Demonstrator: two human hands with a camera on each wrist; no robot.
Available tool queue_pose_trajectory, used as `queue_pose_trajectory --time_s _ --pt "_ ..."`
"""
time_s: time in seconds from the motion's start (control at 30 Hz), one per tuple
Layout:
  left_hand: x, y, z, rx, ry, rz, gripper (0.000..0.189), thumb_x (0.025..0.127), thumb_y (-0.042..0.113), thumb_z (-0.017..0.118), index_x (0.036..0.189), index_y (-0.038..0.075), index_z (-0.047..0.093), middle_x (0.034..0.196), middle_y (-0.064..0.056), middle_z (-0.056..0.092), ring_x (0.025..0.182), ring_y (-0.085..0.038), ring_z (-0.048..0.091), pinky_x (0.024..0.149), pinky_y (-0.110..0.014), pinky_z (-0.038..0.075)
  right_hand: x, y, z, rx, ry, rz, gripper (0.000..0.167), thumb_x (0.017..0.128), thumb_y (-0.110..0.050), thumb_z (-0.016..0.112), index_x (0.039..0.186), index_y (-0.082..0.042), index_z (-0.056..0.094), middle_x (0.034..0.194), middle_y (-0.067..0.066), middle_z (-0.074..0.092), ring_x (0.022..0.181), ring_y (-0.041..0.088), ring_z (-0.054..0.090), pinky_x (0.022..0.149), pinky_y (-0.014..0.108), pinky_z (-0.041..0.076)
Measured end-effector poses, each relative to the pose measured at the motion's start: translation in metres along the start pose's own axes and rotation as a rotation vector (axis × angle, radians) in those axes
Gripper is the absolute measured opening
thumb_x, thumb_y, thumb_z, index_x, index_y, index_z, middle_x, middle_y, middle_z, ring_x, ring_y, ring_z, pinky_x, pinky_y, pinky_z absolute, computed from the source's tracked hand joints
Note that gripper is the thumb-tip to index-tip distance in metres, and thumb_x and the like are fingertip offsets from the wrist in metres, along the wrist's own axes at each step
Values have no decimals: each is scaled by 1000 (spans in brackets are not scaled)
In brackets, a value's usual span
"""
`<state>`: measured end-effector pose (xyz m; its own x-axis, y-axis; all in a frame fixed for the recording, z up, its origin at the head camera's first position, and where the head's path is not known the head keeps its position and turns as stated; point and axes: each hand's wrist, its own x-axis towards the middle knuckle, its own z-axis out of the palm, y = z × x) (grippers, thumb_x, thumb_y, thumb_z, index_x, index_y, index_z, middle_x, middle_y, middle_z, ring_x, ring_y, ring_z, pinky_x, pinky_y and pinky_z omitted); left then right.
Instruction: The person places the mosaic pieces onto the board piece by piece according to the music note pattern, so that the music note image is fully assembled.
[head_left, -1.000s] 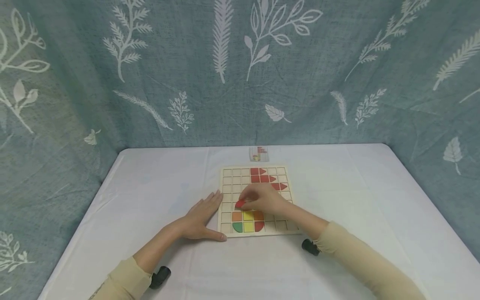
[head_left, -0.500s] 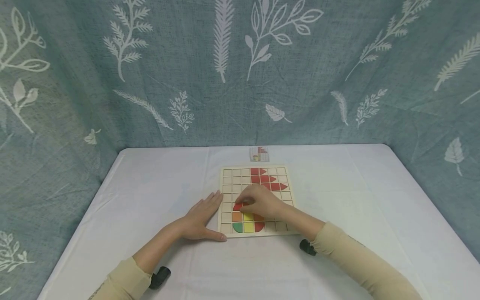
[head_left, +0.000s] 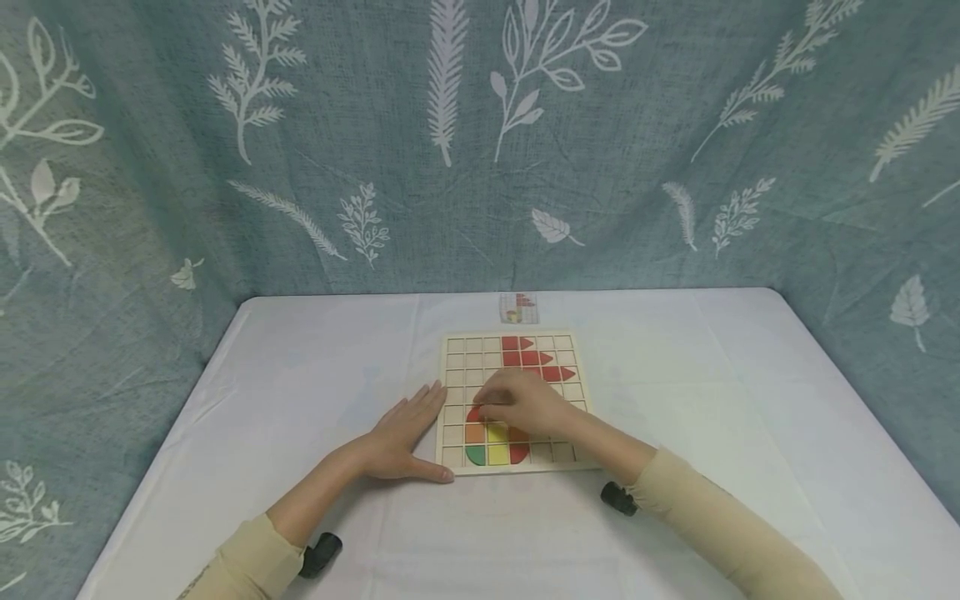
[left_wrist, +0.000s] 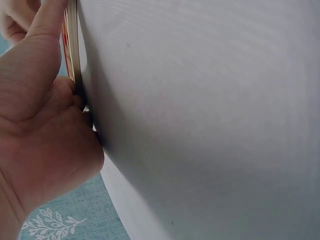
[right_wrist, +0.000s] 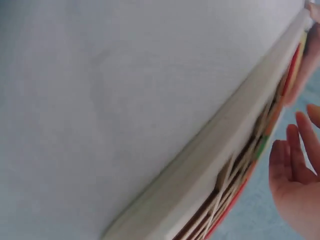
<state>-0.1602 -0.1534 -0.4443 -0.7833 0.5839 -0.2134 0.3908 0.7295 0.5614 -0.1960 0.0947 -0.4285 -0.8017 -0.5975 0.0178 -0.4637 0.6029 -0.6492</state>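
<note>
A pale wooden grid board lies on the white table with coloured tiles set in it. My right hand is over its lower middle, thumb and forefinger pinching a red quarter-circle tile at its cell, partly covered by the fingertips. Just below that tile are an orange square and a green quarter-circle. Yellow squares and a red quarter-circle sit beside them. My left hand lies spread flat at the board's left edge, fingertips and thumb touching it; the left wrist view shows its palm side.
Rows of red squares and triangles fill part of the board's upper right. A small pattern card lies behind the board. Dark wrist cameras hang under both forearms. A green leaf-patterned cloth stands behind the table.
My right hand has brought the red quarter-circle tile down and slightly left, to the cell above the orange square. The left hand has stayed still.
</note>
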Motion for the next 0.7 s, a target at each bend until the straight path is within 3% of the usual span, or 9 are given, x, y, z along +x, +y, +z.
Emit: queue_pose_trajectory --time_s 0.23,0.33,0.43,0.5,0.57,0.63,0.7 --pt "-1 2 -6 10 -3 -8 117 76 58 76 155 -1 13 162 -17 8 149 -33 5 120 -51 8 -18 11 -26 113 247 86 20 98 -26 61 108 -14 74 109 -4 69 105 16 62 90 37 53" --pt "-3 2 -14 16 53 -23 104 80 53 76 153 0 24 160 -16 18 147 -33 15 119 -51 15 -32 19 -41 84 333 110 26 99 -31 59 110 -12 73 114 1 68 112 21 58 94 43 51" --pt "-4 4 -25 17 265 -63 79 86 44 73 147 3 43 151 -15 40 139 -34 35 114 -52 29 -47 31 -56 -14 438 105 29 99 -31 59 113 -8 71 118 7 66 119 28 52 101 49 43" --pt "-2 6 -32 30 474 -77 61 90 40 70 138 6 55 139 -14 55 128 -34 50 106 -53 40 -56 39 -66 -123 525 99 33 99 -31 60 118 -5 68 122 13 64 123 33 48 106 54 35" --pt "2 7 -39 58 675 -70 49 93 37 67 132 8 61 130 -13 62 121 -32 55 101 -52 44 -65 47 -75 -227 600 131 44 97 -35 61 128 -3 61 131 17 57 130 37 40 111 59 25" --pt "6 9 -45 122 814 -51 51 92 40 66 131 7 62 132 -14 59 124 -32 52 105 -52 39 -74 54 -84 -315 635 199 62 95 -44 60 141 -5 49 145 21 43 140 40 25 113 65 10" --pt "10 10 -48 197 873 -63 65 88 49 66 138 8 55 148 -15 45 138 -34 35 114 -55 23 -81 59 -90 -368 628 277 80 92 -55 58 153 -10 32 156 22 23 146 41 5 109 71 -5"
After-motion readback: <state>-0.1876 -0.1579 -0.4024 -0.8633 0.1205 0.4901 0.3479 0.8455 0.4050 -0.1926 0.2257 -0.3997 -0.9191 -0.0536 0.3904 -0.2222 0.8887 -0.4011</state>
